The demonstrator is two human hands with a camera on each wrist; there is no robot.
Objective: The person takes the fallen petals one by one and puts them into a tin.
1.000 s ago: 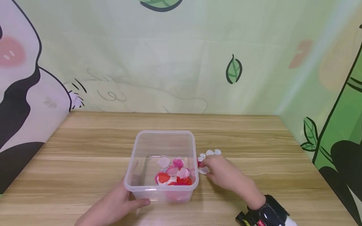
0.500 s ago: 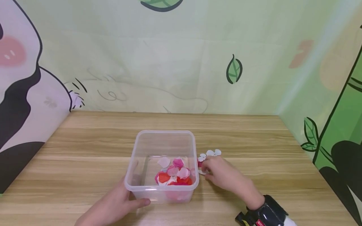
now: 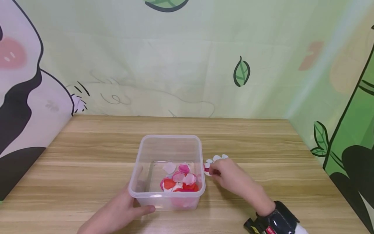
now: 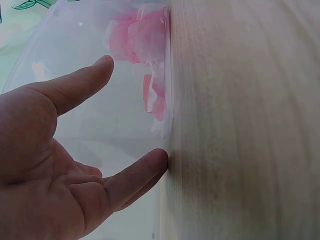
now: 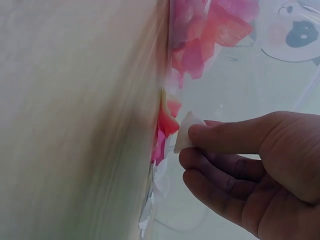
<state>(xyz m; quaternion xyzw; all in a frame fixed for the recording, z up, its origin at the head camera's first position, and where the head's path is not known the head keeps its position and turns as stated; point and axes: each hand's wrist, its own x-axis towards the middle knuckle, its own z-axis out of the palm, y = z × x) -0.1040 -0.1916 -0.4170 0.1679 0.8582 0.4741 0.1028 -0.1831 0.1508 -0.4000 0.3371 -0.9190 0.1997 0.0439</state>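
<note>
A clear plastic box (image 3: 166, 195) stands on the wooden table, with red, pink and white petals (image 3: 178, 178) lying inside. My left hand (image 3: 124, 208) rests at its front left corner, thumb along the front wall; in the left wrist view the thumb and fingers look extended against the plastic. Right of the box, my right hand (image 3: 229, 175) is just above the table. In the right wrist view, thumb and fingertips pinch a white petal (image 5: 187, 132). Beside it lie more loose petals, red ones (image 5: 167, 117) and white ones (image 5: 160, 182), in a row along the table.
White petals (image 3: 217, 158) lie beyond my right hand. A wood-grain table (image 3: 87, 146) surrounds the box. Behind it hangs a pale green cloth (image 3: 175, 65) printed with leaves and a panda. A black strapped device (image 3: 277, 221) is on my right wrist.
My right hand has drawn slightly back to the right, and the white petal near its fingertips has left its spot on the table. My left hand and the box stay put.
</note>
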